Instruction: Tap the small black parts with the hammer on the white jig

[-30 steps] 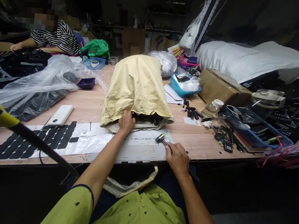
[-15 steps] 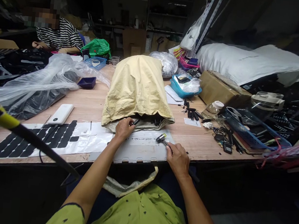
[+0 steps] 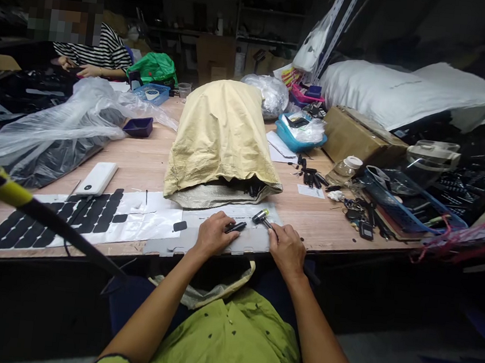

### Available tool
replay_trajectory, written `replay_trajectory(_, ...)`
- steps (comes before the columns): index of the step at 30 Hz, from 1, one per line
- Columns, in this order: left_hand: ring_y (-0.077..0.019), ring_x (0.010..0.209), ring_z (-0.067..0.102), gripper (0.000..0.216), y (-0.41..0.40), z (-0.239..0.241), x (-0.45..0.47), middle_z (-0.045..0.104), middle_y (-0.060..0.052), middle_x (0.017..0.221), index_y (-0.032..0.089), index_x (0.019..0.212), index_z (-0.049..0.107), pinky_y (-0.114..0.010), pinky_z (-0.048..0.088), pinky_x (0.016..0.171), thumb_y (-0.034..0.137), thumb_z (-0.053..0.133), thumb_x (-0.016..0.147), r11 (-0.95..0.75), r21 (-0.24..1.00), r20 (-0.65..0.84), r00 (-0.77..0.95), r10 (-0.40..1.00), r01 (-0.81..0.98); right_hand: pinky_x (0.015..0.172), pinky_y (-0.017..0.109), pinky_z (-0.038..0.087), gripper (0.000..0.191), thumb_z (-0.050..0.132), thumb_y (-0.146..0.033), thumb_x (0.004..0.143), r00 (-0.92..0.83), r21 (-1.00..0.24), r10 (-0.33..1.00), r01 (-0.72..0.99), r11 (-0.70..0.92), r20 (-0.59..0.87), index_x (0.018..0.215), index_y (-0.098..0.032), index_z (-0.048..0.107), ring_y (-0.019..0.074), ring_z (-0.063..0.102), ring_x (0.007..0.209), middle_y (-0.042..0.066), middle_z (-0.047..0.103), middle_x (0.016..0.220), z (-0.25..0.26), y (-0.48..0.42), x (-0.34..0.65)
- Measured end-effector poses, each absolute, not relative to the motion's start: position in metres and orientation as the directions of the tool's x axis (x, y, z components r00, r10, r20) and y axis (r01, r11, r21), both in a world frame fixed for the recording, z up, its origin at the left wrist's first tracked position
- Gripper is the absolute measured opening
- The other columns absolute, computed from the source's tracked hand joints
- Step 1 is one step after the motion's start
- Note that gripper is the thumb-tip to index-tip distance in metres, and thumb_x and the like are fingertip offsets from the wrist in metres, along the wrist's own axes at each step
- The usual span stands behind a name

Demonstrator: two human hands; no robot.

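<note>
Black part [image 3: 236, 227] in left hand [image 3: 212, 234]: grips it with long axis slanted toward right hand [image 3: 288, 248]. Clasps a hammer [image 3: 260, 216] in the latter, with head near the part's tip.

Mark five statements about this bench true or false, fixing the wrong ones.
1. The left hand holds a small elongated black part. True.
2. The right hand is empty. False: the right hand grips a small silver-headed hammer.
3. The cream fabric sack opens toward the person. True.
4. The black part touches the sack. False: it is apart, on the near side.
5. A white rectangular device lies left of the sack. True.
</note>
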State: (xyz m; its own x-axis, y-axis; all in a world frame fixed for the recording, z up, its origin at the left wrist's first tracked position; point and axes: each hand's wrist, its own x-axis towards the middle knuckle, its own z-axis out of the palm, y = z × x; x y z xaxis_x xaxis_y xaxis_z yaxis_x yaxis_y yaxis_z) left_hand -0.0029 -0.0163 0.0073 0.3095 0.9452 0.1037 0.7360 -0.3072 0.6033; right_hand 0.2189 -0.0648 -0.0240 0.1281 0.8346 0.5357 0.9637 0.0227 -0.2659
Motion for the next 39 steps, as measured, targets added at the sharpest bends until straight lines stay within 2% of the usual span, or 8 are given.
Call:
replay_trajectory(8,-0.0195,0.087,0.063,0.018,-0.016,-0.002,0.001,0.067,-0.003,0.09,0.028,0.099,0.076,-0.03,0.051,0.078,0.029,0.069,0.082,-0.387,0.554,0.198,0.335,0.921,0.737,0.07,0.029,0.044,0.025,0.054,-0.027,0.091,0.152,-0.318,0.859,0.948,0.013,0.488,0.101,-0.024,0.076,0.0191,0.058,0.077,0.006,0.065,0.08,-0.023,-0.063,0.223)
replay_trajectory(12,-0.0206,0.09,0.063,0.024,-0.016,-0.004,0.001,0.067,-0.003,0.09,0.028,0.105,0.073,-0.03,0.051,0.079,0.028,0.07,0.082,-0.393,0.556,0.217,0.328,0.919,0.732,0.072,0.03,0.049,0.027,0.052,-0.029,0.091,0.216,-0.46,0.864,0.888,0.02,0.454,0.103,-0.024,0.076,0.0205,0.065,0.083,0.007,0.071,0.086,-0.018,-0.064,0.224)
replay_trajectory(16,-0.0199,0.087,0.063,0.018,-0.017,-0.003,0.001,0.066,-0.003,0.09,0.026,0.101,0.073,-0.03,0.051,0.079,0.027,0.069,0.084,-0.39,0.579,0.217,0.325,0.92,0.716,0.082,0.032,0.054,0.031,0.049,-0.031,0.093,0.211,-0.629,0.87,0.766,0.137,0.446,0.108,-0.023,0.075,0.0208,0.069,0.093,0.008,0.075,0.1,-0.01,-0.07,0.215)
replay_trajectory(19,-0.018,0.084,0.063,0.017,-0.017,-0.002,0.001,0.066,-0.002,0.09,0.027,0.101,0.074,-0.029,0.051,0.077,0.027,0.067,0.085,-0.373,0.598,0.206,0.314,0.927,0.709,0.087,0.034,0.056,0.032,0.05,-0.032,0.094,0.168,-0.687,0.881,0.695,0.213,0.443,0.112,-0.024,0.074,0.0209,0.069,0.098,0.008,0.076,0.105,-0.003,-0.074,0.204)
replay_trajectory(27,-0.0166,0.085,0.063,0.017,-0.019,0.006,0.004,0.067,-0.001,0.09,0.029,0.1,0.076,-0.026,0.049,0.076,0.028,0.067,0.086,-0.329,0.59,0.15,0.301,0.942,0.737,0.084,0.032,0.057,0.03,0.05,-0.031,0.096,0.121,-0.69,0.867,0.662,0.293,0.484,0.114,-0.027,0.074,0.0192,0.07,0.093,0.006,0.076,0.1,0.011,-0.082,0.187)
replay_trajectory(33,-0.0165,0.086,0.064,0.016,-0.018,0.008,0.006,0.067,0.0,0.091,0.029,0.098,0.076,-0.026,0.048,0.075,0.027,0.068,0.085,-0.301,0.602,0.122,0.288,0.95,0.739,0.08,0.03,0.058,0.03,0.049,-0.028,0.096,0.055,-0.665,0.888,0.684,0.3,0.456,0.112,-0.026,0.075,0.0185,0.071,0.089,0.006,0.076,0.095,0.009,-0.081,0.189)
replay_trajectory(39,-0.0156,0.085,0.062,0.018,-0.018,0.01,0.007,0.066,0.001,0.089,0.03,0.099,0.077,-0.025,0.048,0.074,0.028,0.067,0.084,-0.277,0.622,0.105,0.273,0.956,0.732,0.085,0.03,0.057,0.031,0.048,-0.029,0.097,0.052,-0.677,0.88,0.661,0.325,0.473,0.115,-0.026,0.073,0.0179,0.07,0.094,0.006,0.075,0.099,0.015,-0.083,0.181)
